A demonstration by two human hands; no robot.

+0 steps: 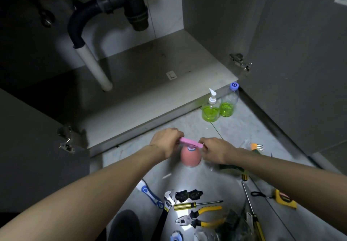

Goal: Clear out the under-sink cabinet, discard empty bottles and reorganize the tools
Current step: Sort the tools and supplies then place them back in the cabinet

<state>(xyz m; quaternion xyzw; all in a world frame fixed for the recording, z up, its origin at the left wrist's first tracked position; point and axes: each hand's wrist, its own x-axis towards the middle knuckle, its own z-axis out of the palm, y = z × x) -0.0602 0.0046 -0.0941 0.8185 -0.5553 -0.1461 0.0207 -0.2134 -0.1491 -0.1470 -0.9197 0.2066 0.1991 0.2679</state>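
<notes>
My left hand and my right hand each pinch one end of a flat pink strip, held level above the floor in front of the cabinet. Right under the strip is a pink rounded bottle with a blue cap, partly hidden by both hands. The under-sink cabinet floor lies open behind. Tools lie on the floor near me: an adjustable wrench, a yellow screwdriver, yellow pliers and a yellow tape measure.
A pump bottle and a blue-capped bottle, both with green liquid, stand by the cabinet's right corner. Drain pipes hang at the cabinet's left. Both cabinet doors stand open. A long screwdriver lies at right.
</notes>
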